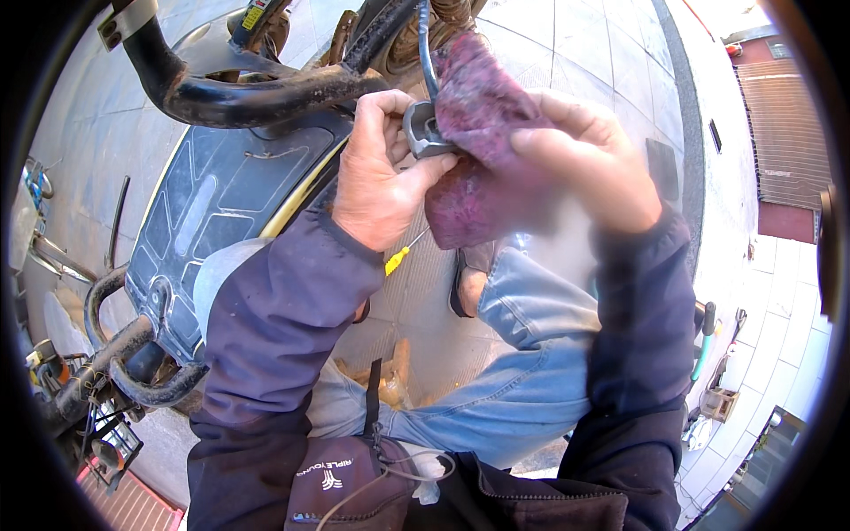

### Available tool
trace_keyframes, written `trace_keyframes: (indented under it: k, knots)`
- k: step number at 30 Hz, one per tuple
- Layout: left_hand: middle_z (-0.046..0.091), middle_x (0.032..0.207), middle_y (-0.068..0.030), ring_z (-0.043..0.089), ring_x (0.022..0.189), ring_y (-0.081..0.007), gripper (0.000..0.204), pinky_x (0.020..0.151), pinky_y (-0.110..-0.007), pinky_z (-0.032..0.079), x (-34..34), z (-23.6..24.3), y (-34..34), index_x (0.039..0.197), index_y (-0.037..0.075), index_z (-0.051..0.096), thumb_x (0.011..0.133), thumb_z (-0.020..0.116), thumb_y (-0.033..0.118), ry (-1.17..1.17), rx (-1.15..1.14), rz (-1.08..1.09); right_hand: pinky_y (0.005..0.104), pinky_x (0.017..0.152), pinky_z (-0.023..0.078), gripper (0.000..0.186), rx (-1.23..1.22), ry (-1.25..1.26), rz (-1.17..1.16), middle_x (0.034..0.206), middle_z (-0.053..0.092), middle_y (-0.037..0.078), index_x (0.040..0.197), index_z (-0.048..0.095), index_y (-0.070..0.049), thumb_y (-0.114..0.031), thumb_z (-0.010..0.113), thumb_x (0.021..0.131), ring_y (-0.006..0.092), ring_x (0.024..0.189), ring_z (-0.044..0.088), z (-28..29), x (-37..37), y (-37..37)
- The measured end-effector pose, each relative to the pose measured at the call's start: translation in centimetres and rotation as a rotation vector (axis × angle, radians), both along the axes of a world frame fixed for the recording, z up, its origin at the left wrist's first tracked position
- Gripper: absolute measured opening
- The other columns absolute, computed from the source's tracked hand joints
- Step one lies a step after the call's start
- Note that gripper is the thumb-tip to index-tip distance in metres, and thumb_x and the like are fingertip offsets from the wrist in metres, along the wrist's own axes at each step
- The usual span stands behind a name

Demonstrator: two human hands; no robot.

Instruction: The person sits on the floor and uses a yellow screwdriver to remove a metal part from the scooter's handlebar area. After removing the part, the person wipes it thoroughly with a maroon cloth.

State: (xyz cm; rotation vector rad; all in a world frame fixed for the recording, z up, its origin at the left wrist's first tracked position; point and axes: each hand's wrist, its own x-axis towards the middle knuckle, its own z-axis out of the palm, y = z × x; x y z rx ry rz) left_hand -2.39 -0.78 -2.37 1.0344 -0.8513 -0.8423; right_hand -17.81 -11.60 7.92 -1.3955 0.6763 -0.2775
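Observation:
My left hand is closed around a small grey cup-shaped part, its hollow side facing right. A blue-grey cable runs down from above toward this part. In my right hand, thumb and fingers pinch a purple-red mottled cloth. The cloth hangs beside the grey part and overlaps its right edge; whether it reaches inside the hollow, I cannot tell. Motion blurs the right hand and the lower cloth. Below the left hand, a screwdriver with a yellow handle lies on the floor.
A vehicle's thick black tube frame crosses the upper left, above a dark ribbed footboard with a yellow edge. My jeans-clad leg is bent beneath my arms. Wooden pieces lie on the paved floor. Several tools lie at the far right.

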Motion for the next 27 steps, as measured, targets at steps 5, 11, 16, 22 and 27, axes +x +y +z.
trace_keyframes:
  k: [5,11,16,22,27]
  knots:
    - [0.056,0.1,-0.0139,0.059,0.097,-0.0266,0.046,0.086,-0.035,0.047,0.2,-1.3,-0.3,0.111,0.003,0.044,0.073,0.069,-0.004,-0.451,0.061,0.195,0.0248,0.069,0.049,0.028,-0.256,0.106,0.06,0.081,0.064,0.003,0.108,0.065,0.004,-0.012,0.059,0.087,0.0075,0.073,0.057,-1.6,1.0,0.7]
    - [0.059,0.106,-0.0131,0.062,0.101,-0.0249,0.05,0.089,-0.035,0.049,0.2,-0.4,-0.3,0.115,0.003,0.047,0.072,0.07,-0.007,-0.709,0.065,0.233,0.0259,0.065,0.048,0.027,-0.219,0.202,0.162,0.076,0.062,0.003,0.101,0.066,0.005,-0.017,0.06,0.086,0.0077,0.069,0.054,-1.6,1.8,0.5]
    - [0.059,0.103,-0.0133,0.061,0.093,-0.0329,0.049,0.078,-0.037,0.051,0.4,-0.3,-0.8,0.113,0.005,0.052,0.069,0.072,-0.003,-0.83,-0.043,0.292,0.0247,0.066,0.048,0.027,-0.039,0.27,0.158,0.08,0.064,0.005,0.102,0.065,0.007,-0.013,0.062,0.085,0.009,0.071,0.058,-0.8,3.3,0.4]
    - [0.058,0.103,-0.0131,0.061,0.095,-0.0336,0.048,0.078,-0.037,0.051,0.4,-1.7,-1.1,0.112,0.007,0.053,0.069,0.07,-0.004,-0.888,-0.048,0.446,0.0253,0.072,0.05,0.028,0.3,0.091,-0.091,0.09,0.067,0.01,0.104,0.065,0.009,-0.012,0.065,0.086,0.0118,0.078,0.061,-1.3,5.2,2.0]
    - [0.056,0.1,-0.0133,0.059,0.092,-0.0349,0.047,0.077,-0.038,0.05,0.3,-1.9,-1.5,0.109,0.006,0.052,0.067,0.07,-0.005,-0.856,-0.05,0.463,0.0262,0.071,0.051,0.028,-0.027,0.129,-0.044,0.087,0.069,0.011,0.1,0.068,0.007,-0.016,0.067,0.083,0.0128,0.076,0.063,-4.5,4.9,1.1]
